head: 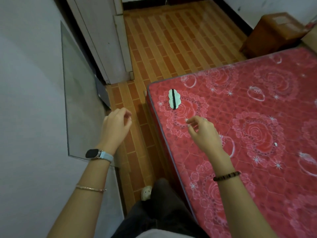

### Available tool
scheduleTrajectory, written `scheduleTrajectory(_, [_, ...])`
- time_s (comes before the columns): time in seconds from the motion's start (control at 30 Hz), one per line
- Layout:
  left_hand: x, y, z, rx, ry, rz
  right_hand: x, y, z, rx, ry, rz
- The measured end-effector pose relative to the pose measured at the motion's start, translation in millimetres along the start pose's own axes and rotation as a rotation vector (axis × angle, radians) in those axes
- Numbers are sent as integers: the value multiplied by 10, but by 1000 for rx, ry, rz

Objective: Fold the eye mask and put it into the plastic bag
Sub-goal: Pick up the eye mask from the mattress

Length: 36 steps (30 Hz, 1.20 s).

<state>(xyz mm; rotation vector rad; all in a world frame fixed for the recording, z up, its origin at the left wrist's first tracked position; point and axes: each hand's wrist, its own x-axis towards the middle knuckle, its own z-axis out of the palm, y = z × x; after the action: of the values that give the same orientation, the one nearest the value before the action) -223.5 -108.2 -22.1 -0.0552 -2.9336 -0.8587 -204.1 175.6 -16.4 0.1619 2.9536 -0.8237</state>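
A pale green eye mask (177, 99) with a black strap across it lies flat near the corner of the red rose-patterned mattress (257, 134). My right hand (204, 133) hovers over the mattress a little nearer than the mask, fingers loosely curled and empty, apart from the mask. My left hand (116, 126) hangs over the floor to the left of the mattress, fingers curled with nothing in them. No plastic bag is in view.
A glass pane (80, 100) leans on the left wall. A grey door (103, 40) stands at the back left. A brown box (274, 33) sits on the tiled floor at the far right. My dark trouser leg (163, 203) is below.
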Motion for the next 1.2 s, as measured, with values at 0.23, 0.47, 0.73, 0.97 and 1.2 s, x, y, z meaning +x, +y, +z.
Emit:
scheduleTrajectory(0.23, [568,-79,147,-22,-44,20,619,20,105,-14,-9,29])
scheduleTrajectory(0.47, [1434,-78,248,-19,-91,19,1443,-38,76,11,-7,54])
scheduleTrajectory(0.73, [2317,123,353,-14,-92,92,2298,-60,-92,21,-6,107])
scheduleTrajectory(0.97, [3019,111,490,3,-137,164,2717,32,-140,33,39,197])
scheduleTrajectory(1.2, [3911,44,716,-42,-242,237,3130,47,-85,32,108,347])
